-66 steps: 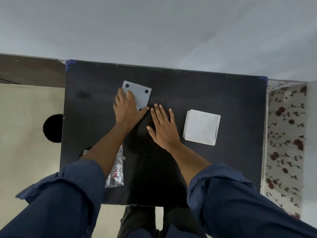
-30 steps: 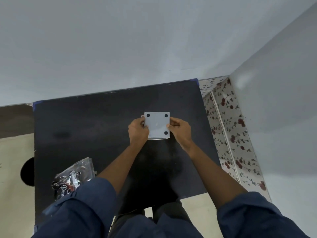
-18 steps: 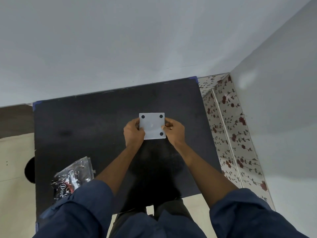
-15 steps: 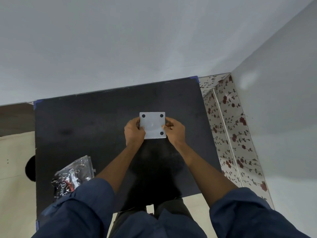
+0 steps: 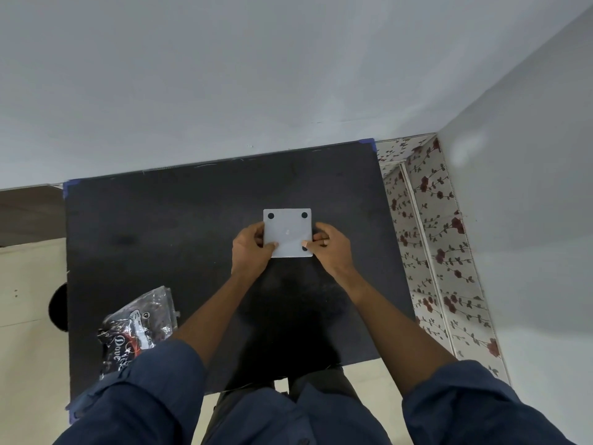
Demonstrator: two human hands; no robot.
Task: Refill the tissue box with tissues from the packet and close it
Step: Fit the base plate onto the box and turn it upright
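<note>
A square grey tissue box (image 5: 287, 231) with black round pads at its corners sits on the black table (image 5: 160, 239), right of centre. Its padded face is up and no tissues show. My left hand (image 5: 252, 250) grips its left edge, thumb over the near left corner. My right hand (image 5: 330, 247) grips its right edge, fingertips on the near right corner. The crumpled clear tissue packet (image 5: 138, 329) with dark print lies at the table's near left, partly under my left sleeve.
A grey wall runs along the table's far edge. A floral-papered ledge (image 5: 436, 252) borders the right edge, with another wall beyond. At the left lies a beige floor with a dark round hole (image 5: 58, 306). My knees are below the near edge.
Both hands carried the grey panel to the right and set it over the white box, hiding the tissues. Over the last half second the hands and box barely moved.
</note>
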